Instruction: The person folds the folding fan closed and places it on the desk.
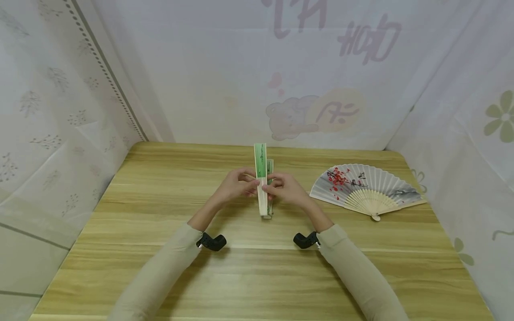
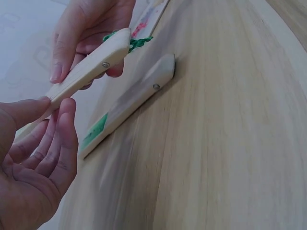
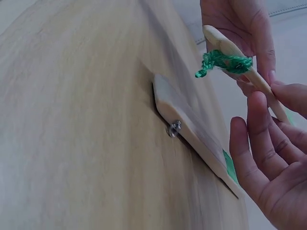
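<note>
Both hands hold a folded hand fan (image 1: 261, 162) with green cloth and pale ribs, raised above the table. My left hand (image 1: 237, 183) pinches its left side between thumb and fingers. From the other side my right hand (image 1: 286, 187) grips it in the same way. At the rivet end of this fan hangs a green cord tassel (image 3: 225, 61). Below it, a second folded fan (image 2: 136, 98), also with green cloth, lies on the table; in the head view the held fan partly covers it.
A spread white fan (image 1: 361, 185) with red blossoms lies at the right of the wooden table (image 1: 257, 276). Patterned cloth (image 1: 209, 67) hangs behind the table and on both sides. A black wrist mount (image 1: 214, 241) sits at each cuff.
</note>
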Demonstrator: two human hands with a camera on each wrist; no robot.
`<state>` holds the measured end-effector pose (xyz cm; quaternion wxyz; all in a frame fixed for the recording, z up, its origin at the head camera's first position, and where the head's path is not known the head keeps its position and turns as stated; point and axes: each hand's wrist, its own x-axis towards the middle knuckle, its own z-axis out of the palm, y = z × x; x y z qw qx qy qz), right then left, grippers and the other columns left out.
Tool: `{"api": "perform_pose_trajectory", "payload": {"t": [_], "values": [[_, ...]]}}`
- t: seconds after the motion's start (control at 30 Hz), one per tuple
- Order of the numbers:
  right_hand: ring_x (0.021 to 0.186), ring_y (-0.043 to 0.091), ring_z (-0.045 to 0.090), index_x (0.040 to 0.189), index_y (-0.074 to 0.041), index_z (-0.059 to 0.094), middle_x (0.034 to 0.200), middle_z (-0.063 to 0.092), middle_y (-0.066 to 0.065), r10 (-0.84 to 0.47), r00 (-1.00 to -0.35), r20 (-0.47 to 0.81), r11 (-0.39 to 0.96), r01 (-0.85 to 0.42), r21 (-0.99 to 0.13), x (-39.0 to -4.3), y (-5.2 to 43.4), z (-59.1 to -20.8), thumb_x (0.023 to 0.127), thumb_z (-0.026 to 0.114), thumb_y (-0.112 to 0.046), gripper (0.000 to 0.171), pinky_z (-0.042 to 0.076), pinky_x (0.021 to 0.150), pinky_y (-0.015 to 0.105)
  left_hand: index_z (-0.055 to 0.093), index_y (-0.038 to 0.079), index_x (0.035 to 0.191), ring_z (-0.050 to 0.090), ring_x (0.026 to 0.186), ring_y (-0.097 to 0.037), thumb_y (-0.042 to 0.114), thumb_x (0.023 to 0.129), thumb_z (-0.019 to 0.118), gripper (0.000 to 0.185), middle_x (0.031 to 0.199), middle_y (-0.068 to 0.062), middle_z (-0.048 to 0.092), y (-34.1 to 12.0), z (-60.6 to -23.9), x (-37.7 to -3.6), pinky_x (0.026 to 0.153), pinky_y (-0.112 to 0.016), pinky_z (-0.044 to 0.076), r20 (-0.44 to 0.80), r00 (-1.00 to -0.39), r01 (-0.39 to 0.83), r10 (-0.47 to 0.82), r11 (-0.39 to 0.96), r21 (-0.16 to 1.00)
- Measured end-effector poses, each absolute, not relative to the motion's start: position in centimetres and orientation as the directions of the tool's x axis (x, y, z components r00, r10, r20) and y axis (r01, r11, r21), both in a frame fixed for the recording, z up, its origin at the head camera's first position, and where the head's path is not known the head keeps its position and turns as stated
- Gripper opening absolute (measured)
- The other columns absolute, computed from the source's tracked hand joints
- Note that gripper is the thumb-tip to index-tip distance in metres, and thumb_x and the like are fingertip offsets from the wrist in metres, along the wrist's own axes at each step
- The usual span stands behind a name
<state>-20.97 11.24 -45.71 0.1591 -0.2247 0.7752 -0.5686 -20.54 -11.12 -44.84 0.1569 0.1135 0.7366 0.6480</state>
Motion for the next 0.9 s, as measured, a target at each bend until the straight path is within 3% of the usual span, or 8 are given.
{"api": "perform_pose_trajectory", "payload": {"t": [0.23, 0.37, 0.7, 0.9], "values": [[0.062, 0.027, 0.065, 0.121, 0.004, 0.059, 0.072, 0.069, 0.009, -0.537, -0.842, -0.046, 0.268, -0.119, -0.956, -21.1, 9.8, -46.4, 0.101, 0.067, -0.013, 0.027, 0.055, 0.06, 0.033, 0.057, -0.009, 0.123, 0.071, 0.081, -0.033, 0.003, 0.098, 0.069, 0.03, 0.1, -0.02, 0.071, -12.7, -45.0, -20.4, 0.073, -0.046, 0.06, -0.072, -0.909, 0.002, 0.41, 0.177, 0.984], [0.061, 0.024, 0.065, 0.113, 0.003, 0.058, 0.069, 0.068, 0.008, -0.548, -0.833, -0.071, 0.284, -0.106, -0.953, -21.1, 8.8, -46.5, 0.102, 0.066, -0.015, 0.023, 0.057, 0.057, 0.032, 0.054, -0.007, 0.129, 0.07, 0.079, -0.033, 0.002, 0.098, 0.068, 0.035, 0.098, -0.02, 0.071, -13.6, -45.1, -20.2, 0.069, -0.04, 0.061, -0.107, -0.895, -0.03, 0.433, 0.182, 0.983], [0.059, 0.022, 0.067, 0.132, 0.009, 0.052, 0.075, 0.07, 0.013, -0.528, -0.832, -0.171, 0.314, -0.005, -0.949, -20.8, 7.0, -46.4, 0.1, 0.068, -0.011, 0.041, 0.06, 0.058, 0.037, 0.051, -0.011, 0.129, 0.071, 0.08, -0.03, 0.004, 0.099, 0.067, 0.037, 0.1, -0.024, 0.068, -15.2, -45.2, -19.9, 0.071, -0.038, 0.061, -0.174, -0.89, -0.098, 0.421, 0.198, 0.975], [0.061, 0.023, 0.069, 0.134, 0.01, 0.049, 0.079, 0.071, 0.013, -0.54, -0.818, -0.198, 0.324, 0.016, -0.946, -20.8, 6.2, -46.5, 0.1, 0.068, -0.009, 0.044, 0.061, 0.059, 0.038, 0.051, -0.012, 0.13, 0.071, 0.08, -0.027, 0.003, 0.099, 0.067, 0.038, 0.102, -0.023, 0.067, -15.9, -45.3, -19.8, 0.071, -0.038, 0.061, -0.2, -0.895, -0.112, 0.399, 0.234, 0.966]]}}
